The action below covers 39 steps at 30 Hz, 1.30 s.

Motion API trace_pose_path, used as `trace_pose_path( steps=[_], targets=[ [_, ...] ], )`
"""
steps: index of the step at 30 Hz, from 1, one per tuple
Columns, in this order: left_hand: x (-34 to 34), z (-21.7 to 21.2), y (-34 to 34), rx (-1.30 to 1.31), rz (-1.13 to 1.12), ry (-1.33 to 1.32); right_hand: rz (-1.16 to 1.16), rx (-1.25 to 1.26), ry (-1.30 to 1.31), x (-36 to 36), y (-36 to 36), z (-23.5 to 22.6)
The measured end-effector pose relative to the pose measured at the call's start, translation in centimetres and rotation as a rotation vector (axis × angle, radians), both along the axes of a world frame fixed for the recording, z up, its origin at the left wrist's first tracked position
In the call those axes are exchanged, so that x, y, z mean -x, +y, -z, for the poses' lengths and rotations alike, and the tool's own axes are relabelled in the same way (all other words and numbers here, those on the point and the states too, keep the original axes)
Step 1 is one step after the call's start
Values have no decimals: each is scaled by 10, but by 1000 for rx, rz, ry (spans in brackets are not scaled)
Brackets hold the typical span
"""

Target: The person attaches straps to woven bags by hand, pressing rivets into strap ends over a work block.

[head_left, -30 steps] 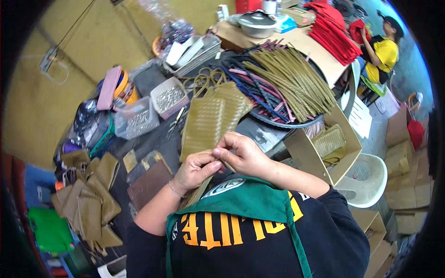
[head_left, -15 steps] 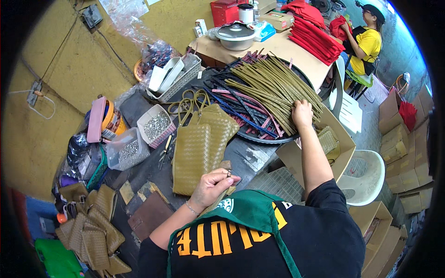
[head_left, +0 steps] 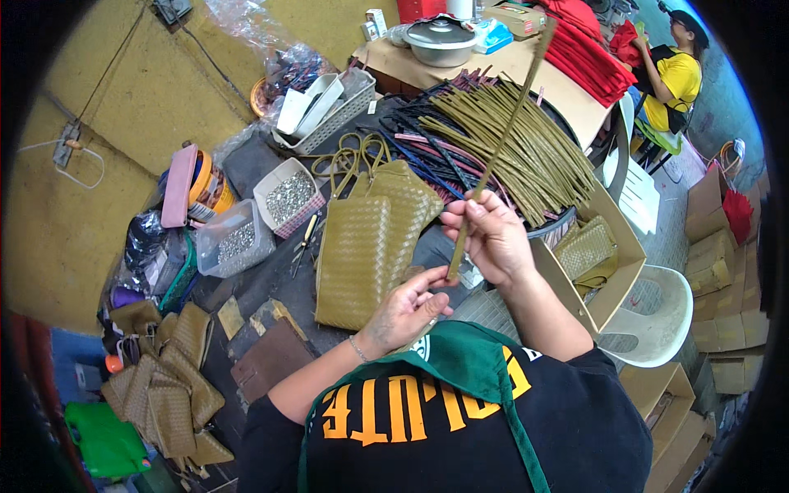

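Observation:
A long, thin olive strap [head_left: 503,141] slants upward from my right hand [head_left: 498,238], which pinches it near its lower end between thumb and fingers. My left hand [head_left: 404,311] is beside that lower end. Its fingers are stretched out with the thumb apart, and a fingertip meets the strap or lies very close to it. Just beyond the left hand lies an olive woven bag [head_left: 355,263] with thin looped handles. Past my right hand, a bundle of olive straps [head_left: 514,144] lies on a dark round tray [head_left: 562,223], over blue, black and pink strips.
At left stand two plastic bins of metal pieces [head_left: 237,238] [head_left: 288,197], a pair of pliers [head_left: 302,245] and a pile of woven pouches [head_left: 173,394]. A cardboard box [head_left: 612,267] with woven pieces and a white chair [head_left: 653,316] are at right. A person in yellow [head_left: 670,82] sits far right.
My right hand has come back from the strap bundle with one olive strap, now close to my left hand. The left fingers, pinched before, have spread. The whole view has shifted slightly.

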State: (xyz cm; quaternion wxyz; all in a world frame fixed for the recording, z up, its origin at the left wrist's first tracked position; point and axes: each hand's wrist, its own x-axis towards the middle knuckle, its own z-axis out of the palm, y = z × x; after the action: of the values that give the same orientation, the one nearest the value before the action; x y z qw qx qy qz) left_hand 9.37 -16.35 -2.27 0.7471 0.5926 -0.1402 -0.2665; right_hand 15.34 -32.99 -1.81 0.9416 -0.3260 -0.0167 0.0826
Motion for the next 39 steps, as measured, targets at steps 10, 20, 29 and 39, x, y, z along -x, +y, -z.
trace_pose_path(
  steps=[10, 20, 29, 39],
  targets=[
    [6, 8, 7, 70, -106, 148, 154, 286, -77, -16, -5, -4],
    [8, 13, 9, 108, -81, 209, 330, 443, -130, -33, -31, -12],
    [7, 3, 18, -721, -330, -1014, 317, 524, -183, -26, -37, -20],
    [15, 7, 16, -22, -279, -34, 239, 373, -176, -22, -34, -24]
  ],
)
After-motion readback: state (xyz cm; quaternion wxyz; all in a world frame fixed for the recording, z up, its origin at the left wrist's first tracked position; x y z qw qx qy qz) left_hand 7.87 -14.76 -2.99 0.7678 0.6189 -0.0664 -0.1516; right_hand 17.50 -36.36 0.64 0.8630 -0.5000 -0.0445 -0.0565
